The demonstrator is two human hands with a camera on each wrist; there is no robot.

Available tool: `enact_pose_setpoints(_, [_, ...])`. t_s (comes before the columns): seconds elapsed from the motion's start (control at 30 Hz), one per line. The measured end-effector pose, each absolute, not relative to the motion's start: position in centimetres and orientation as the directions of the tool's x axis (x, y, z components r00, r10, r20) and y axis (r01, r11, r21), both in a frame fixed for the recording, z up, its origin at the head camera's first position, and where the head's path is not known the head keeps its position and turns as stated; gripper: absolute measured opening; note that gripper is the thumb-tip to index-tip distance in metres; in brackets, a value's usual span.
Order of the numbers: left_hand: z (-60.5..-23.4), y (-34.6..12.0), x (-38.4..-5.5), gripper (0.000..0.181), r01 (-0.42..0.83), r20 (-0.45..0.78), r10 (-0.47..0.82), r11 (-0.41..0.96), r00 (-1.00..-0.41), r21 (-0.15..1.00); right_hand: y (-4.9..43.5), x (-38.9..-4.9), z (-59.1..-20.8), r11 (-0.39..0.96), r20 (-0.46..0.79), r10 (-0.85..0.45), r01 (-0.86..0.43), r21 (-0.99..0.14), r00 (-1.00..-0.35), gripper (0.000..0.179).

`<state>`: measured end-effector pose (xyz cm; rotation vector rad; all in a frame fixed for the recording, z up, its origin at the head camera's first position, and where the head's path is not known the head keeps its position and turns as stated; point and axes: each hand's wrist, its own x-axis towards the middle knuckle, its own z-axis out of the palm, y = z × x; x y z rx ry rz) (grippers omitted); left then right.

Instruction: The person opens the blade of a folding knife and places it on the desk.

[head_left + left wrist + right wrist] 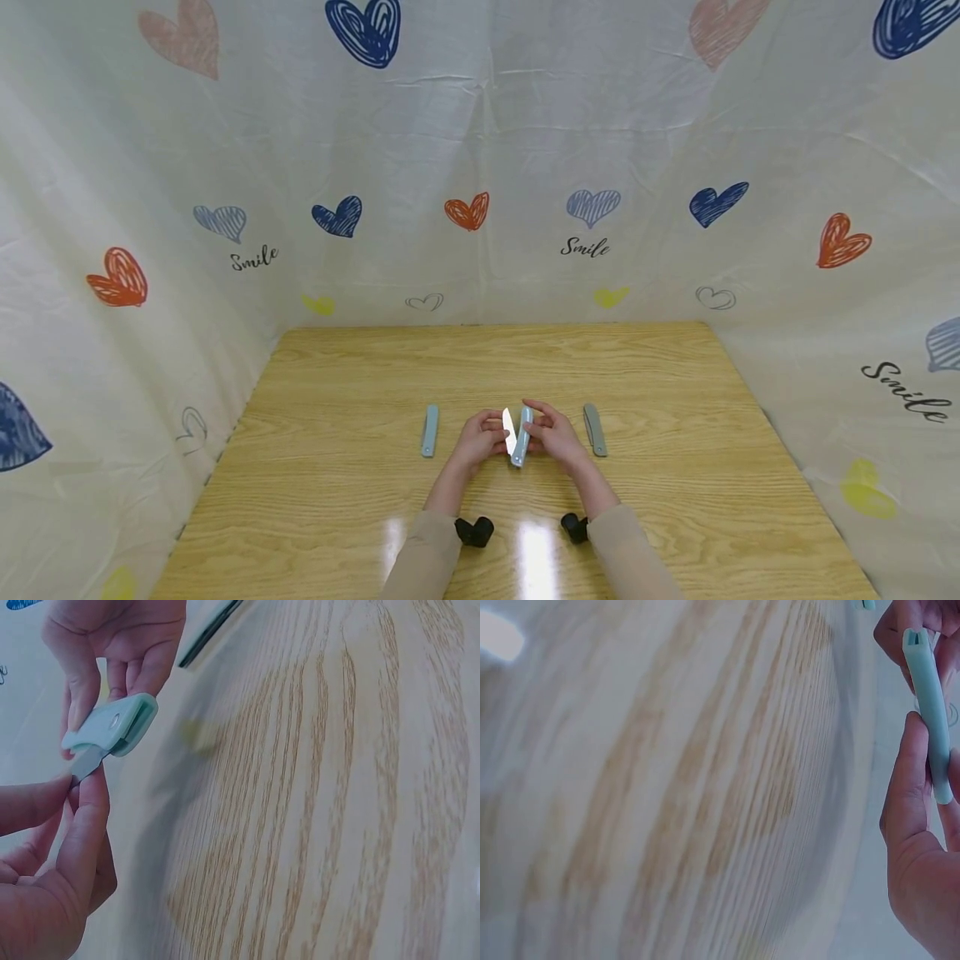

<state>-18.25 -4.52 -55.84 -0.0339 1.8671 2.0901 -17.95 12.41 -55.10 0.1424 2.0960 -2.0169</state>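
head view: left hand (pixel 480 439) pinches the blade (pixel 508 423), aimed between 11 and 12 o'clock, right hand (pixel 552 433) clamped on the blue handle (pixel 521 446), long axis between 12 and 1.

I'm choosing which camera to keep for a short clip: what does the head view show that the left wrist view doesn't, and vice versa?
Only the head view: the light-blue folded knife lying left of the hands, the beige sleeves and the black pieces at the wrists.

Only the left wrist view: a close look at the dark slot in the end of the handle.

Both: the left hand pinching the unfolded blade, the right hand holding the handle, and the wooden table.
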Motion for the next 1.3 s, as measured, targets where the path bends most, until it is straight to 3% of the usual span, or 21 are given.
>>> enact_pose_setpoints(0.57, [-55.4,-4.8,-17.9,0.033,-0.260,-0.238,0.187,-0.102,-0.953,0.960,13.1,-18.0,-55.5,0.018,-0.238,-0.122,0.238,-0.971,-0.964,0.045])
enact_pose_setpoints(1.3, [-55.0,-4.9,-17.3,0.032,-0.258,-0.243,0.095,-0.214,-0.965,0.942,13.4,-17.7,-55.5,-0.088,-0.230,-0.063,0.235,-0.968,-0.971,0.043])
